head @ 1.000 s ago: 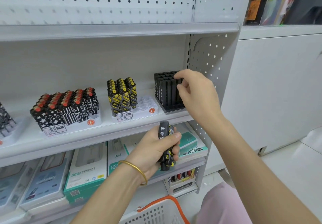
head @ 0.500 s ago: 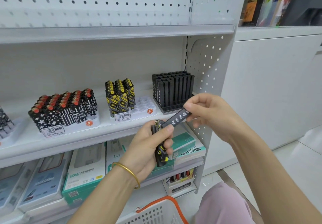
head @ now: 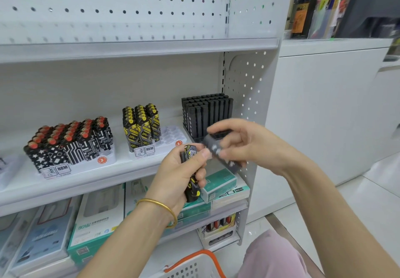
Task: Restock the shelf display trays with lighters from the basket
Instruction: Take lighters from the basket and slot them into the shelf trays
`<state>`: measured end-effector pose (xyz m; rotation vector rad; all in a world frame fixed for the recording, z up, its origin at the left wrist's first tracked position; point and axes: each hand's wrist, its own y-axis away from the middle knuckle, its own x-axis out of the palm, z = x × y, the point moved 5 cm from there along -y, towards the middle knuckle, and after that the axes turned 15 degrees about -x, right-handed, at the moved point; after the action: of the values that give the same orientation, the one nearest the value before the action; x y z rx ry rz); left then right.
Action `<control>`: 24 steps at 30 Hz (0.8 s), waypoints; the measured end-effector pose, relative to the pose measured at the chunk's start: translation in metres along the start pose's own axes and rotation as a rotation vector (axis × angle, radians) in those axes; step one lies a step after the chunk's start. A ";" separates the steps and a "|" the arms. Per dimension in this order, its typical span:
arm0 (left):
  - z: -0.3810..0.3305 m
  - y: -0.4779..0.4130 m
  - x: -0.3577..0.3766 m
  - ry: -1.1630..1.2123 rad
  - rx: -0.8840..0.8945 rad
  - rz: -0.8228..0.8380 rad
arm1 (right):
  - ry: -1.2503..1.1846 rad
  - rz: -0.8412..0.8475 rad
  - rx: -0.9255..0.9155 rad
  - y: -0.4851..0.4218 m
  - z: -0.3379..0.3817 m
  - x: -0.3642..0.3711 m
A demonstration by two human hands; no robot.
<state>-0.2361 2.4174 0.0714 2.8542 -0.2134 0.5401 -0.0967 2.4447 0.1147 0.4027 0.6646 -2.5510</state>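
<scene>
Left hand point(head: 177, 174): grips a bundle of yellow-black lighters point(head: 191, 176). Right hand point(head: 242, 145): pinches one blurred black lighter point(head: 220, 150) before the black tray point(head: 205, 113).

Slim black lighter point(head: 220, 150) w/ white print (blurred) sits tilted in right hand point(head: 249, 145), just in front of nearly full black tray point(head: 193, 137). Black-yellow lighters point(head: 191, 189) upright in left hand point(head: 177, 176). White basket point(head: 194, 265), orange rim, btm edge.
</scene>
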 end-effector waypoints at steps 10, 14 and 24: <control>0.011 -0.003 0.008 0.136 -0.219 0.181 | 0.620 -0.658 -0.179 -0.048 0.000 -0.021; 0.013 -0.004 0.004 0.159 -0.234 0.195 | 0.790 -0.539 -0.175 -0.053 0.001 -0.007; 0.017 -0.006 0.001 0.197 -0.247 0.211 | 0.973 -0.353 -0.208 -0.053 0.009 -0.001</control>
<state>-0.2282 2.4185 0.0557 2.5351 -0.5116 0.7728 -0.1244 2.4818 0.1425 1.6062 1.4139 -2.4379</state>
